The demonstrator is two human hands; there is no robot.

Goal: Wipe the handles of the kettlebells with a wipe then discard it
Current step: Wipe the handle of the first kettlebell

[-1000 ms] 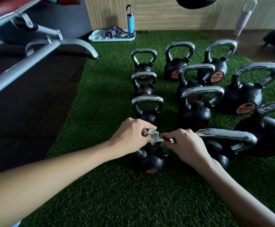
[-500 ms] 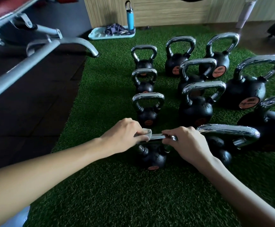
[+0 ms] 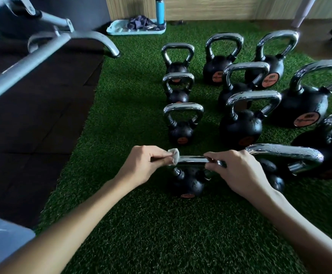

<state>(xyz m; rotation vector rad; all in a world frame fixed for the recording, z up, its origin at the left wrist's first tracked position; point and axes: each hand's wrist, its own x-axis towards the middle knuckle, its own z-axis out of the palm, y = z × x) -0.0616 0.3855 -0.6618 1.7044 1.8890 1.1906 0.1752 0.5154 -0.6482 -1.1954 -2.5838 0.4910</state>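
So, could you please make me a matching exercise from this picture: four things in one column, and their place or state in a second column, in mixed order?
Things:
1. wipe
2. blue bottle
3. right hand
4. tray

States:
a. stands upright by the far wall
b. grips the handle of the nearest kettlebell
c. holds a crumpled cloth
d. pinched by the left hand against that handle

Pairs: 1-d; 2-a; 3-b; 4-c.

Readable text: none.
Orange round labels [image 3: 306, 119] on the kettlebells [image 3: 240, 129]: dark print, too small and blurred to read.
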